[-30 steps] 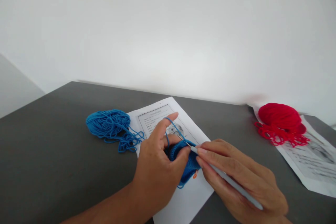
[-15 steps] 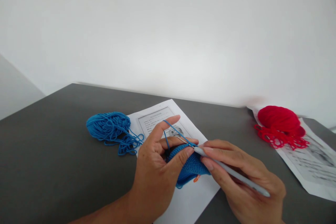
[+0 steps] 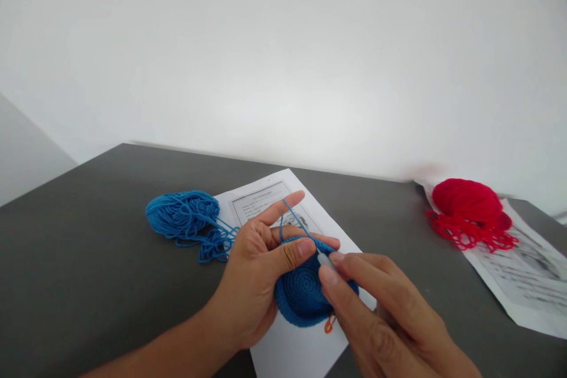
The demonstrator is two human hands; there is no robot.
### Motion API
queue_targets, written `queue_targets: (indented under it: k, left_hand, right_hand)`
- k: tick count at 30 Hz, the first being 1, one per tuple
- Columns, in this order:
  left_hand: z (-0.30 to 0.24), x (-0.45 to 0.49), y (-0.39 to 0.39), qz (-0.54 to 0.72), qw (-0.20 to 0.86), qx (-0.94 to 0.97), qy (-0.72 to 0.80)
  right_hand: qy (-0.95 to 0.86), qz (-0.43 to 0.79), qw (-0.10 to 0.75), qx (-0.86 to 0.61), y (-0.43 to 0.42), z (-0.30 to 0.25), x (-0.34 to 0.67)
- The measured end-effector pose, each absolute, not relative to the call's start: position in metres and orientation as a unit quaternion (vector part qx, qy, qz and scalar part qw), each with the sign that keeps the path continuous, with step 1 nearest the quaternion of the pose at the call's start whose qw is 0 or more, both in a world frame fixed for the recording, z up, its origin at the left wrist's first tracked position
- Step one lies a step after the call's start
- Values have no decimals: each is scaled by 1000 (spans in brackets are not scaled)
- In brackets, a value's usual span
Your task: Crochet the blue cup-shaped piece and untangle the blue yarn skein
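Note:
A round, cupped piece of blue crochet [image 3: 305, 286] is pinched at its upper edge by my left hand [image 3: 261, 260], thumb on the near side. The index finger of that hand sticks out, with a strand of blue yarn [image 3: 297, 217] looped over it and running down to the work. My right hand [image 3: 376, 307] grips a crochet hook [image 3: 326, 261] with a pale grey handle, its metal end at the crochet's top edge. The hook's tip is hidden at the stitches. An orange stitch marker [image 3: 329, 323] hangs from the lower right rim.
A blue yarn skein [image 3: 181, 214] with loose loops lies to the left on the dark table [image 3: 110, 283]. Beneath my hands is a printed sheet [image 3: 283, 348]. On the right, a red yarn ball [image 3: 469, 204] rests on another printed sheet [image 3: 531, 307].
The crochet has turned so its spiral inner face shows toward me. My right hand has come lower and the hook points more steeply, with its handle now mostly hidden.

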State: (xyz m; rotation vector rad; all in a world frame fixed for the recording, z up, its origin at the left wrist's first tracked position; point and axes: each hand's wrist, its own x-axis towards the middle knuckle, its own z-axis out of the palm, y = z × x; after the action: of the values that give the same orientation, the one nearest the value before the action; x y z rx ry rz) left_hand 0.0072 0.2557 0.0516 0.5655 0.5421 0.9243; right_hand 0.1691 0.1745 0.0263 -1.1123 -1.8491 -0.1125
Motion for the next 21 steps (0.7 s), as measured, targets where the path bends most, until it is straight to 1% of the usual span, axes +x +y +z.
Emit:
queue_targets:
  k: [3, 8, 16, 21]
  left_hand:
    - [53, 6, 257, 429, 830, 261, 244]
    - [49, 6, 260, 439, 813, 292, 246]
    - [50, 5, 264, 455, 752, 376, 294]
    - [50, 6, 265, 455, 740, 380, 317]
  right_hand:
    - [-767, -63, 456, -447, 177, 27, 175]
    - [-805, -76, 439, -392, 188, 40, 191]
    - [-810, -57, 427, -397, 194, 53, 197]
    - [-829, -65, 387, -398, 188, 47, 206]
